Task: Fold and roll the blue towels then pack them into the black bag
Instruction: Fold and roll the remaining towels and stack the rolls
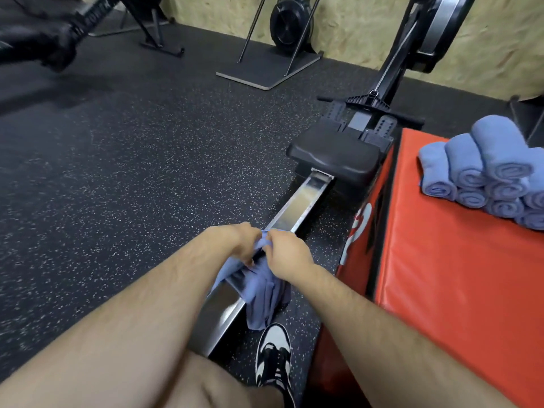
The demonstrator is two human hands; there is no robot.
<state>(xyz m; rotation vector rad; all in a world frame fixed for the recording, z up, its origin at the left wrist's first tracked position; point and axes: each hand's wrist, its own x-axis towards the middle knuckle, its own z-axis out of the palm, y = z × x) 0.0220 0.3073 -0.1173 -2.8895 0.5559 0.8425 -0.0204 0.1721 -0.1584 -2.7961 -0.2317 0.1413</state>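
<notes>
Head: left hand, right hand around towel

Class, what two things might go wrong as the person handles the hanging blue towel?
1. The loose blue cloth towel, pinched at its top by the left hand and right hand, hangs near the steel rower rail and speckled black floor; it may drag and get dirty.
2. The pile of rolled blue towels sits on the red padded box; a knock may topple it.
</notes>
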